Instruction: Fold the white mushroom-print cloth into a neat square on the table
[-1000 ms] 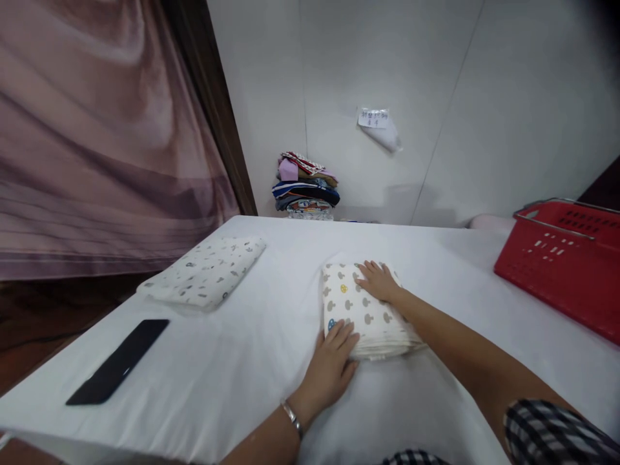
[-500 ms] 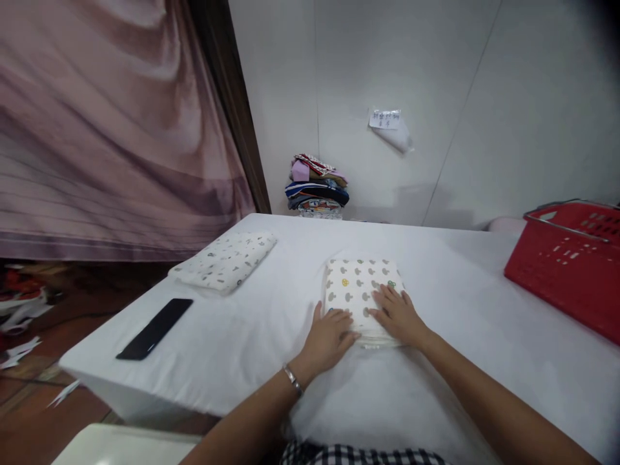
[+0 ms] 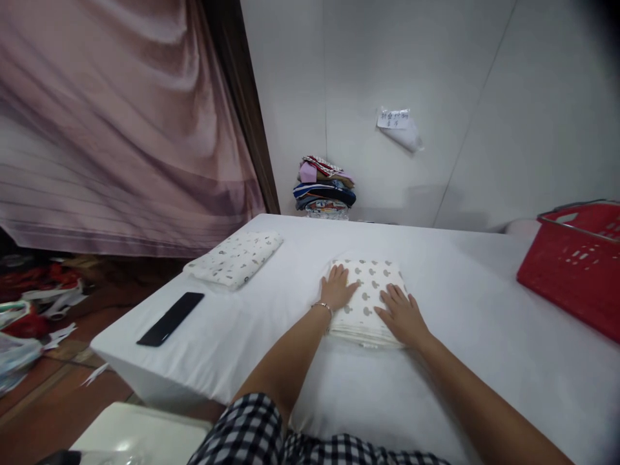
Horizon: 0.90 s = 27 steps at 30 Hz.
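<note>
A folded white cloth (image 3: 363, 316) with a grey mushroom-like print lies on the white-covered table in front of me, its layered edge facing my body. My left hand (image 3: 338, 288), with a silver bracelet at the wrist, lies flat on the cloth's left side, fingers pointing away from me. On the right side of the same cloth rests my right hand (image 3: 403, 316), fingers spread and palm down. Both hands press from above, and neither grasps anything. Part of the print is hidden under them.
Another folded white cloth (image 3: 235, 258) with small dark prints lies at the table's left, near a black phone-like slab (image 3: 170, 319). A red plastic basket (image 3: 571, 271) stands at the right. Behind the table is a stack of folded fabrics (image 3: 323, 187); a pink curtain (image 3: 145, 129) hangs left.
My left hand has moved away from me, from the cloth's near left corner up along its left side. My right hand stays nearly in place. The view has shifted slightly left.
</note>
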### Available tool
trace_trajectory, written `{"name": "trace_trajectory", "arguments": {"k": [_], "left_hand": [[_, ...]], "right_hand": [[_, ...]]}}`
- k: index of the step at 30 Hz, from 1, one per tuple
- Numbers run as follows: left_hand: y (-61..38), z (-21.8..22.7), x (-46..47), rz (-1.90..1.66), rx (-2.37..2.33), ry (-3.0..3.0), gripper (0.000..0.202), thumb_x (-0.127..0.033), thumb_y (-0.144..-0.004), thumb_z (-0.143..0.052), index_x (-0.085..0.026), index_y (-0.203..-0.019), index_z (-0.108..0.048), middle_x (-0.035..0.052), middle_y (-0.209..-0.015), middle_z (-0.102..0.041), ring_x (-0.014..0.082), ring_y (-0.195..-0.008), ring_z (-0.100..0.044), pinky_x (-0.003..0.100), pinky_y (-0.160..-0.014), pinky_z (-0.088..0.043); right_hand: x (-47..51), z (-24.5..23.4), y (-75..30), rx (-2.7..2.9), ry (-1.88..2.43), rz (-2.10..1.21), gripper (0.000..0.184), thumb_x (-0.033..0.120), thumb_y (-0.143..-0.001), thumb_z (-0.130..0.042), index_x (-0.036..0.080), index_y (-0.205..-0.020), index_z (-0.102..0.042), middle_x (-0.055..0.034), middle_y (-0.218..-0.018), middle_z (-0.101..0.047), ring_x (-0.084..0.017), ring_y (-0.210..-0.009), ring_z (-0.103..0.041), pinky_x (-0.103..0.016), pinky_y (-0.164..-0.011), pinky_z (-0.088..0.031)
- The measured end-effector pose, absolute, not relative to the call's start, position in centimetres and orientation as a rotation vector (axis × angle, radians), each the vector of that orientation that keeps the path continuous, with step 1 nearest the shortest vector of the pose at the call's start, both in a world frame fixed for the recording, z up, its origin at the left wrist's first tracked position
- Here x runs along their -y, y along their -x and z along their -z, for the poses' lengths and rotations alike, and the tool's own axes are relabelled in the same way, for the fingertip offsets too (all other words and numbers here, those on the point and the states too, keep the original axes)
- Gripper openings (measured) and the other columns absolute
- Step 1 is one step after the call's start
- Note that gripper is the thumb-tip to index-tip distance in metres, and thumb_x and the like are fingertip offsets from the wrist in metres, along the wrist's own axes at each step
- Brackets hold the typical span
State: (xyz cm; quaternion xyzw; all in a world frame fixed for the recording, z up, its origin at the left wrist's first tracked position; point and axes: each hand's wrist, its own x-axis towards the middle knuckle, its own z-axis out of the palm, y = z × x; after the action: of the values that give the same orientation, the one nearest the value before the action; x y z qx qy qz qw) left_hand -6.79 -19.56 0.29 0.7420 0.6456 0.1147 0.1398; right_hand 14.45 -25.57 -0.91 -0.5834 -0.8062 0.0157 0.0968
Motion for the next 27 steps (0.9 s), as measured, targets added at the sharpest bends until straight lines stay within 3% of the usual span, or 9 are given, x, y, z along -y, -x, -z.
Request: {"name": "trace_trajectory", "arguments": {"k": [3, 8, 12, 18, 23, 27], "left_hand": [[7.0, -0.9, 19.6, -0.288, -1.864, -2.136, 0.065, -0.060, -0.088, -0.028, -0.025, -0.143, -0.028, 0.0022, -0.156, -0.008, 0.0244, -0.142, -0.001, 0.056, -0.110, -0.011], [6.5, -3.3, 18.0, -0.366, -1.886, -2.148, 0.059, -0.058, -0.088, -0.031, -0.025, -0.136, -0.039, 0.0072, -0.153, -0.022, 0.0280, -0.141, -0.010, 0.056, -0.110, -0.006], [6.1, -3.1, 16.1, -0.444, -1.932, -2.125, 0.063, -0.058, -0.088, -0.033, -0.021, -0.139, -0.036, 0.0107, -0.153, -0.019, 0.0293, -0.142, -0.007, 0.055, -0.110, 0.000], [6.5, -0.3, 15.4, -0.484, -1.945, -2.024, 0.065, -0.061, -0.087, -0.031, -0.026, -0.142, -0.030, 0.0056, -0.155, -0.014, 0.0280, -0.142, -0.006, 0.054, -0.111, -0.006], [6.6, -1.3, 15.2, -0.519, -1.883, -1.984, 0.062, -0.056, -0.087, -0.040, -0.023, -0.139, -0.034, 0.0076, -0.155, -0.015, 0.0288, -0.141, -0.007, 0.051, -0.111, -0.009], [7.5, -2.9, 15.7, -0.589, -1.794, -1.862, 0.054, -0.045, -0.091, -0.042, -0.016, -0.135, -0.039, 0.0125, -0.152, -0.023, 0.0284, -0.140, -0.015, 0.040, -0.110, -0.017]], "right_hand": [[25.6, 0.1, -14.4, 2.401, 1.756, -0.126, 0.055, 0.050, -0.093, -0.028, 0.019, -0.137, -0.042, -0.0102, -0.151, -0.027, -0.026, -0.140, -0.016, -0.052, -0.108, -0.017], [22.8, -2.8, -13.6, 2.369, 1.802, -0.230, 0.062, 0.053, -0.091, -0.030, 0.018, -0.142, -0.034, -0.0116, -0.153, -0.020, -0.027, -0.140, -0.012, -0.052, -0.109, -0.012], [18.2, -3.4, -13.4, 2.292, 1.872, -0.216, 0.065, 0.052, -0.092, -0.029, 0.014, -0.144, -0.028, -0.0129, -0.154, -0.014, -0.026, -0.141, -0.006, -0.050, -0.110, -0.008], [14.8, 0.0, -14.8, 2.162, 1.936, -0.447, 0.070, 0.056, -0.090, -0.029, 0.015, -0.146, -0.024, -0.0089, -0.155, -0.013, -0.031, -0.140, -0.013, -0.046, -0.108, -0.024], [14.6, -0.2, -15.0, 2.064, 1.852, -0.568, 0.069, 0.053, -0.088, -0.039, 0.015, -0.145, -0.028, -0.0094, -0.155, -0.014, -0.030, -0.140, -0.009, -0.045, -0.111, -0.018], [16.1, -1.2, -15.9, 1.904, 1.776, -0.751, 0.069, 0.050, -0.088, -0.041, 0.013, -0.145, -0.028, -0.0127, -0.154, -0.013, -0.024, -0.140, -0.015, -0.037, -0.112, -0.017]]}}
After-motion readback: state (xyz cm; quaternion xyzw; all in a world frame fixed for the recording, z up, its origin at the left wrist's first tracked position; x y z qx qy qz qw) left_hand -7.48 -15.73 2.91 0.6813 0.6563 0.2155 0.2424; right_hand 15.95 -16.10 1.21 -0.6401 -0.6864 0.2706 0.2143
